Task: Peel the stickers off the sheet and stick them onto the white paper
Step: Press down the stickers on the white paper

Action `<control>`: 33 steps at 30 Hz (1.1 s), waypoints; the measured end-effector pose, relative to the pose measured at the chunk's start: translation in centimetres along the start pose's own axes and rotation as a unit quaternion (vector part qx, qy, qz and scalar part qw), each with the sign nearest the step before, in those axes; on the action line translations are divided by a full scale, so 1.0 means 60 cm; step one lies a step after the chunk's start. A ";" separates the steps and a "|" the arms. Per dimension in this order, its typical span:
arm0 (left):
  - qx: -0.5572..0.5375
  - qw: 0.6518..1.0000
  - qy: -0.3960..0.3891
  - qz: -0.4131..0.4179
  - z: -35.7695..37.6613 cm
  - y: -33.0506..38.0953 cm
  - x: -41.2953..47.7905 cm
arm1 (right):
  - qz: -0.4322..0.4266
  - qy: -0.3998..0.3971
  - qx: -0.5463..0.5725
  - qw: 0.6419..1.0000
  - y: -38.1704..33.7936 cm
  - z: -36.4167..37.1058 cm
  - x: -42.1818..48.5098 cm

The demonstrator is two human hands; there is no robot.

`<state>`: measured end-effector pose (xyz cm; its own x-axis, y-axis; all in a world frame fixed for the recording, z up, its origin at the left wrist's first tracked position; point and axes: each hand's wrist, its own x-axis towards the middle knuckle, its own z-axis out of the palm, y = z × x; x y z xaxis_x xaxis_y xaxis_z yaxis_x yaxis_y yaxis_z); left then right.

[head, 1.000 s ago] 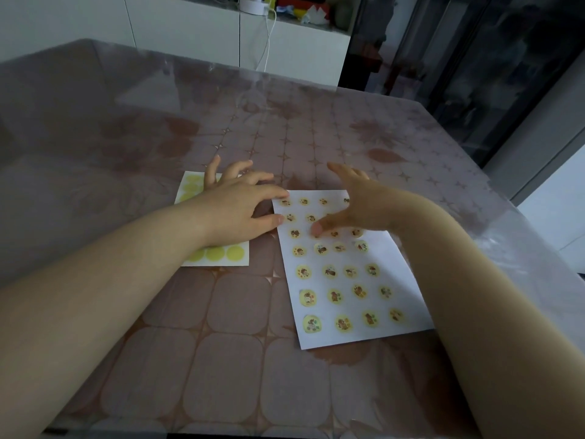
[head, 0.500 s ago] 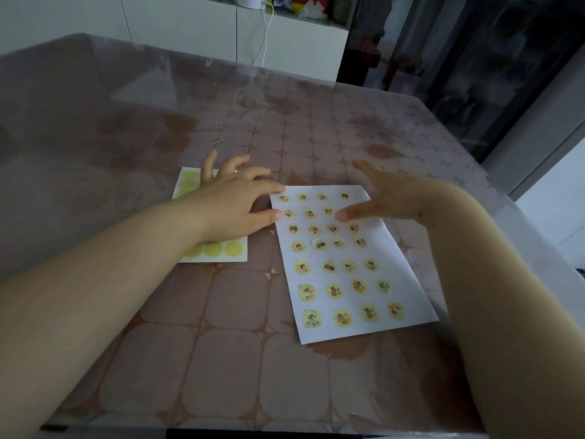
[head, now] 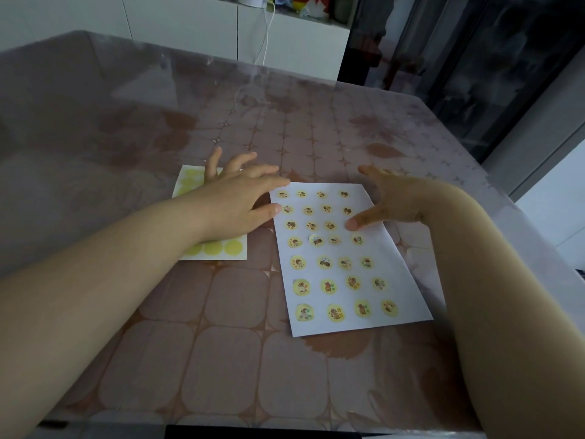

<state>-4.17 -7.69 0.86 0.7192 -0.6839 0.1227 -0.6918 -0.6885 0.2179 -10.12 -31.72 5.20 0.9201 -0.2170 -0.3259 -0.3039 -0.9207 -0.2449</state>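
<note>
Fingers (head: 267, 170) of the left hand (head: 234, 204) are spread and straight, holding nothing. The hand hides most of the sheet (head: 218, 248), just left of the paper (head: 399, 280), with its thumb at the paper's left edge. The right hand (head: 399, 201) is spread too, thumb tip down among the stickers (head: 329, 286); what lies under it is hidden. The sticker pictures are too small to read.

Dim, flat indoor light. The glossy table (head: 221, 99) carries pale glare across its far half, brightest at the far left. Wide-angle bending curves its edges; forearms nearest the camera look soft and oversized.
</note>
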 end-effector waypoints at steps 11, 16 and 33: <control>-0.015 0.993 -0.095 0.067 -0.011 0.002 -0.010 | -0.111 0.034 0.028 0.993 -0.076 0.012 -0.034; -0.027 0.993 -0.100 0.050 -0.020 0.007 -0.014 | -0.116 0.006 -0.028 0.993 -0.105 0.053 -0.020; -0.011 0.992 -0.109 0.053 -0.018 0.007 -0.015 | -0.074 -0.015 -0.061 0.995 -0.090 0.040 -0.015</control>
<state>-5.05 -7.08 1.87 0.6089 -0.7905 -0.0664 -0.7600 -0.6053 0.2366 -9.89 -25.80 4.62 0.9440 -0.0682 -0.3228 -0.1323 -0.9746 -0.1810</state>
